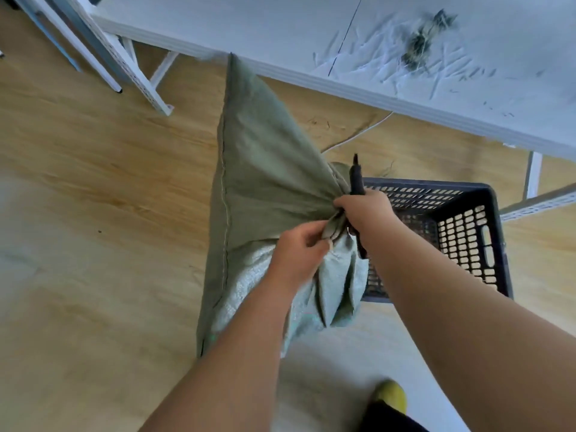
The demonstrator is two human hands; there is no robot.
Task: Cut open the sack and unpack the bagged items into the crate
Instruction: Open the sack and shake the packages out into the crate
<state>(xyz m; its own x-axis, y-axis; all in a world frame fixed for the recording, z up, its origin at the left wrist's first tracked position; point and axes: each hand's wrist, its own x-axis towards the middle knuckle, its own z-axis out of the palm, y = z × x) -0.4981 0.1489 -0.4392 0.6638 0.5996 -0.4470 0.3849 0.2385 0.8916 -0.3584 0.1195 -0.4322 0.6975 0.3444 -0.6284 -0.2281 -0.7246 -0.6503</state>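
There was one green sack at the centre of the frame and one dark crate right of centre. Two hands showed: the left hand and the right hand, both mid-frame. One dark tool stood above the right hand. One white table crossed the top, and one yellow shoe sat at lower right.

Woven matt sack; perforated plastic crate; wood-look floor.
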